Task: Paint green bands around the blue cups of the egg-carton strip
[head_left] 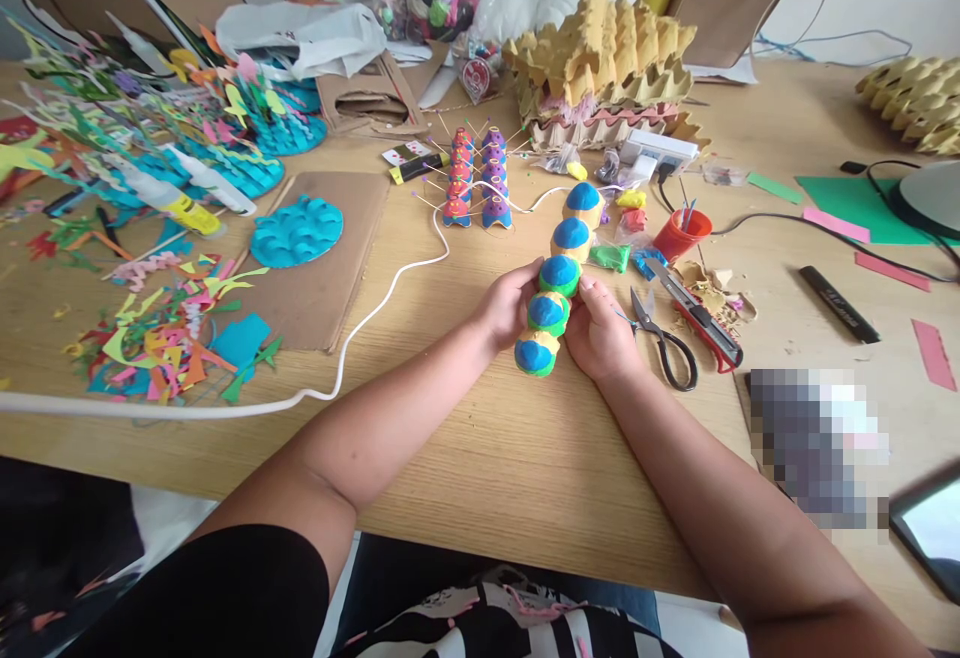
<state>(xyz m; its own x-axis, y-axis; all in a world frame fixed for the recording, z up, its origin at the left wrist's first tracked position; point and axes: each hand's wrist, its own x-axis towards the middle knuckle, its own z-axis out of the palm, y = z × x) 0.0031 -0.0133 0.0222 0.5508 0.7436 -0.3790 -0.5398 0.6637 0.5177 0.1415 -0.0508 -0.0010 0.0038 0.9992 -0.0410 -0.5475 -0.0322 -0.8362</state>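
Observation:
Between my hands is an egg-carton caterpillar (560, 258), a row of several cups capped in blue, with green around the nearer ones and bare tan carton on the rest. My left hand (511, 308) grips its left side and my right hand (602, 330) its right side, thumb against a green-covered cup. Just beyond lie a green clay packet (611, 257) and an orange cup (682, 235) with thin sticks in it. Black-handled scissors (664, 338) and a red box cutter (701, 318) rest right of my right hand.
Two finished-looking carton strips, one red (458, 178) and one purple (495, 178), stand at the middle back. A white cable (375, 310) crosses the table at left, near paper scraps (180, 328) and a blue scalloped piece (297, 231). Egg trays (600, 48) are stacked behind.

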